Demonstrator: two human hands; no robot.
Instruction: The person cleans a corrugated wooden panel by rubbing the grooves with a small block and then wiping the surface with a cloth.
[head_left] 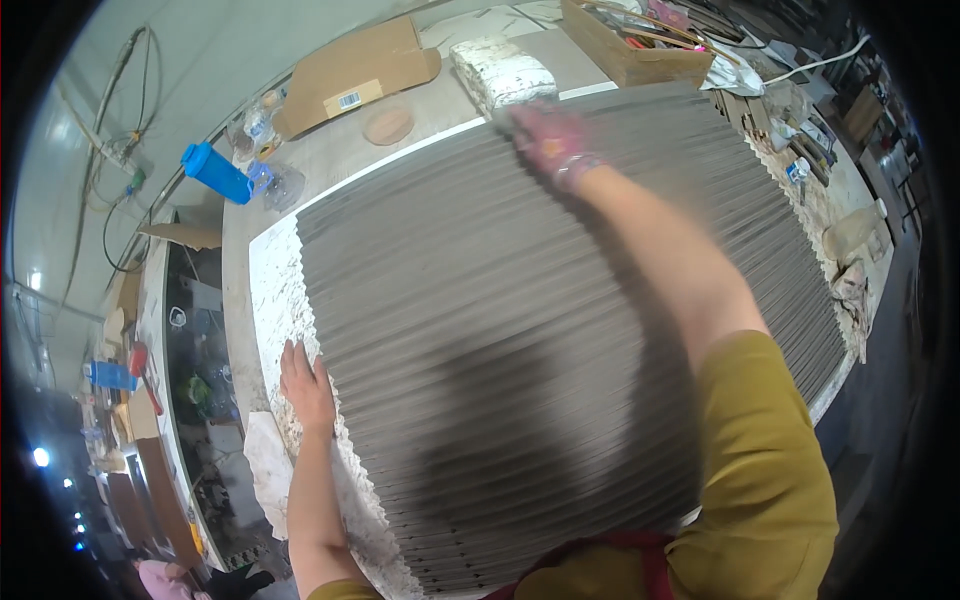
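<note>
A large grey panel with a ribbed surface (470, 290) lies on the table in front of me. Along its left side runs a rough, crumbly white border (280, 275). My left hand (308, 388) is bare and rests flat on that border, fingers stretched out. At the panel's far edge, my right hand (550, 140) wears a pink glove and is smeared by motion. Just beyond it sits a white, mottled block with a rounded top (503, 75). Whether my right fingers hold anything, or touch the block, does not show.
Behind the panel lie a flattened cardboard box (375, 75) and a round tan disc (388, 126). A blue bottle (217, 173) stands at the far left. A wooden box of tools (640, 62) is at the back right; a pale bottle (853, 232) lies on the right edge.
</note>
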